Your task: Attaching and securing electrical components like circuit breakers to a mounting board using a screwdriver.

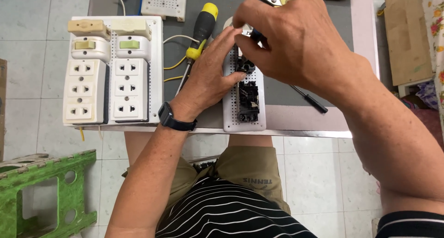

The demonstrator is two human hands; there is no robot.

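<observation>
Figure: A narrow white perforated board [244, 120] is lying lengthwise on the grey table [277, 88], near its front edge, carrying a column of black socket inserts [248, 97] down its middle. The left hand [210, 78], with a black watch [173, 120] at the wrist, is resting on the board's left edge, fingers curled against the upper inserts and bracing them. The right hand [296, 41] is hovering over the board's far end, fingers pinched closed on a slim dark-handled screwdriver [256, 34] pointing down at the board. A yellow-and-black screwdriver [200, 32] is lying just left of the left hand; a second white board of assembled sockets [113, 71] is sitting further left.
</observation>
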